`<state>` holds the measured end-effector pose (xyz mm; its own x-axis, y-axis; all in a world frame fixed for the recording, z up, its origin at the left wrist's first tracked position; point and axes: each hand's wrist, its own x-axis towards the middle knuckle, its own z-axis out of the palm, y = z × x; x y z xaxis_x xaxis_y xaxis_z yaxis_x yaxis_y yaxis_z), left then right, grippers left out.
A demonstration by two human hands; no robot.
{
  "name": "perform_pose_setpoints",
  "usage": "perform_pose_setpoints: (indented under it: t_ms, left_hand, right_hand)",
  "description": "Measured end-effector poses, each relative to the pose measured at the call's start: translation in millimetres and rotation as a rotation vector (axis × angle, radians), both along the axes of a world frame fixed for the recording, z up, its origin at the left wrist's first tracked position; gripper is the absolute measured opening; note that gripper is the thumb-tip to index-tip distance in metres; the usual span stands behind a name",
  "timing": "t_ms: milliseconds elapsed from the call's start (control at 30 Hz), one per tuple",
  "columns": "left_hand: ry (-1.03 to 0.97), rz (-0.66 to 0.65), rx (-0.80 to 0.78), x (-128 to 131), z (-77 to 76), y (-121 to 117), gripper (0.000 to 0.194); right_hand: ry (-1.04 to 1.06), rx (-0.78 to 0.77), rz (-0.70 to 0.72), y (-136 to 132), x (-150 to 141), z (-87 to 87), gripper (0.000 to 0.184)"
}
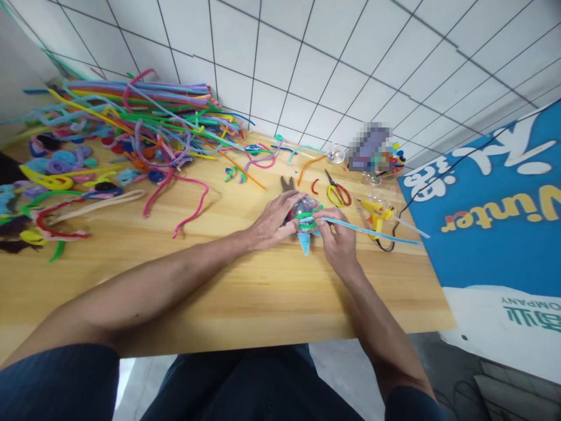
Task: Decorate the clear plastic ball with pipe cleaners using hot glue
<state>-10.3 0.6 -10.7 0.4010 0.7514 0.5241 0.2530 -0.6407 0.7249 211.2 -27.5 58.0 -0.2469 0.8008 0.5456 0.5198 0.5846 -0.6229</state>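
Near the table's middle, my left hand (pixel 275 220) is closed around the side of a clear plastic ball (pixel 305 206) with green and light blue pipe cleaner on its front. A pointed light blue piece (pixel 305 243) sticks out from the ball toward me. My right hand (pixel 338 238) pinches a light blue pipe cleaner (pixel 372 230) at the ball's right side, and its long free end stretches to the right over the table. Just behind my left fingers lie pliers (pixel 287 184), partly hidden.
Scissors (pixel 337 192) with red and yellow handles and a yellow glue gun (pixel 376 216) with a black cord lie to the right. A large heap of coloured pipe cleaners (pixel 144 117) fills the back left. The tiled wall (pixel 284 64) borders the table (pixel 245 298) behind.
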Motion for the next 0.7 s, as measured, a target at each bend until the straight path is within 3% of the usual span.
perform_pose_setpoints:
  t_ms: [167,400,700]
  left_hand:
    - [0.021,0.01,0.006,1.1,1.3,-0.8,0.074]
    - [0.033,0.029,-0.009,1.5,4.5,-2.6,0.072]
    - [0.054,0.064,-0.02,1.3,6.7,-4.2,0.069]
  right_hand:
    - [0.017,-0.057,-0.015,-1.2,-0.6,2.5,0.016]
    - [0.014,0.04,-0.032,-3.2,-3.5,-0.2,0.006]
    - [0.043,0.04,-0.182,-12.0,-14.0,-6.4,0.01]
